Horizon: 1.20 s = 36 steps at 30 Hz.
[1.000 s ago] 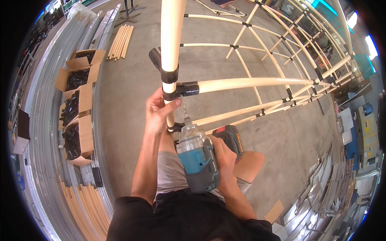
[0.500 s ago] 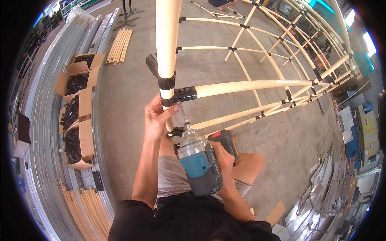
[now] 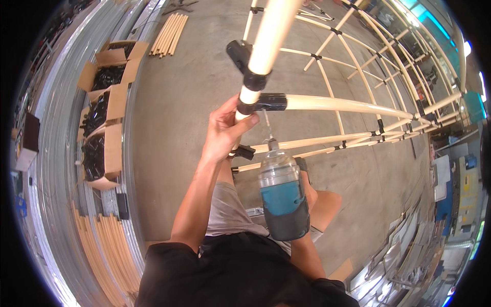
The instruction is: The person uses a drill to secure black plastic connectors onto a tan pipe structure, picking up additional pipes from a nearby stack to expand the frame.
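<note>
The left hand [image 3: 225, 130] wraps its grip around the upright cream pipe [image 3: 268, 36], fingers pinching it just below the black joint clamp [image 3: 266, 102], where a horizontal cream pipe [image 3: 348, 105] branches off to the right. The right hand [image 3: 308, 190] sits mostly hidden behind the cordless drill [image 3: 281, 197]; its grip closes on the tool's handle, though the fingers themselves are barely visible. The drill has a clear-grey nose, a teal body and a dark grey base, and it points upward, with its thin bit [image 3: 266, 125] reaching to the underside of the black joint clamp, right beside the left thumb.

A second black connector [image 3: 239, 53] sits higher on the upright pipe. Further out, the pipes join into a large lattice frame [image 3: 378, 77] that stretches to the right, held together by small black fittings. Below the hands lie the person's grey shorts and black shirt. The concrete floor [image 3: 194, 77] spreads behind. To the left stand open cardboard boxes [image 3: 105, 117] filled with black parts, and loose bundles of cream pipes [image 3: 169, 33] lie on the floor at the top and lower left.
</note>
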### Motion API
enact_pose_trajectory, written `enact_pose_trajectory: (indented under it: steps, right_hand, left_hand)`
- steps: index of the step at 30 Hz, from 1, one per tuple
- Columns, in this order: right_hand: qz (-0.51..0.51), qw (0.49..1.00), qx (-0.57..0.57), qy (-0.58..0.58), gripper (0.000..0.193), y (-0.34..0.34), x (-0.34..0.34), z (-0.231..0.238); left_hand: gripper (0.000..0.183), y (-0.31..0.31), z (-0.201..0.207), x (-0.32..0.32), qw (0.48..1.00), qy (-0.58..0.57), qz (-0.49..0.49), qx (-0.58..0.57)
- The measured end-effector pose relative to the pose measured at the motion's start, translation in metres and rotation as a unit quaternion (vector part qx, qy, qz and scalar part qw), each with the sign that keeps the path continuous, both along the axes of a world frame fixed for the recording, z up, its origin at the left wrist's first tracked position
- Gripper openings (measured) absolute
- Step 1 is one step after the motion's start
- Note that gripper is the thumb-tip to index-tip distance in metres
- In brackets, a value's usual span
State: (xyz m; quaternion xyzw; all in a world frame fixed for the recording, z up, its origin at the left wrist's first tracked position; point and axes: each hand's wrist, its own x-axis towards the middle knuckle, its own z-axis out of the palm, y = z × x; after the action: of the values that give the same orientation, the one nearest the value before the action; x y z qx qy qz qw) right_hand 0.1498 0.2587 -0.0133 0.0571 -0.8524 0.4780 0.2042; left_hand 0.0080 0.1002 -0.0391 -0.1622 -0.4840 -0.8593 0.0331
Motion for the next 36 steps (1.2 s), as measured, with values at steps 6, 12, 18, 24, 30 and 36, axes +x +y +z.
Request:
enact_pose_trajectory:
  steps: [6,12,18,24,30,36]
  right_hand:
    - [-0.008,0.998,-0.046,-0.049,0.038,-0.005,0.006,0.01]
    - [-0.017,0.997,-0.058,-0.054,0.039,-0.005,0.013,0.022]
    - [-0.016,0.997,0.059,0.041,0.038,0.025,0.023,0.002]
    - [-0.076,0.991,-0.078,-0.076,0.031,0.09,0.037,-0.045]
    - [-0.064,0.839,-0.42,-0.341,0.025,0.149,0.024,-0.059]
    - [0.021,0.58,-0.666,-0.469,0.019,0.187,0.024,-0.121]
  left_hand:
    - [0.052,-0.004,-0.001,-0.001,0.999,0.011,-0.028,-0.01]
    - [0.05,-0.007,-0.008,-0.006,0.998,0.049,-0.035,-0.036]
    - [0.048,-0.014,0.001,0.0,0.987,0.082,-0.031,-0.136]
    - [0.052,-0.036,-0.015,0.007,0.959,0.022,-0.07,-0.272]
    - [0.058,-0.053,-0.094,0.03,0.895,-0.071,-0.116,-0.425]
    - [0.042,-0.02,-0.129,0.019,0.889,-0.115,-0.053,-0.439]
